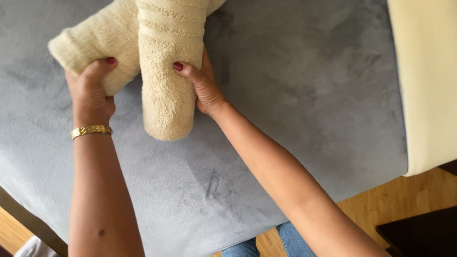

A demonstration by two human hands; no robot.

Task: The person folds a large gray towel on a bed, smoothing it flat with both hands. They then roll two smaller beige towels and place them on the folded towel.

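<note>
A cream terry towel (164, 85) lies rolled into two thick rolls that meet at the top of the view and splay apart toward me. My left hand (90, 88) grips the left roll (95, 43) from below, thumb over its side. My right hand (202, 83) clasps the right roll, which has woven stripe bands near its top, with the thumb pressed on its front. A gold bracelet (91, 130) circles my left wrist. Both rolls rest on a grey plush blanket (295, 95).
A cream padded edge (426, 81) runs down the right side. Wooden floor (404, 200) shows at the lower right, with a dark piece of furniture (423, 233) in the corner. My jeans (290, 240) show at the bottom edge.
</note>
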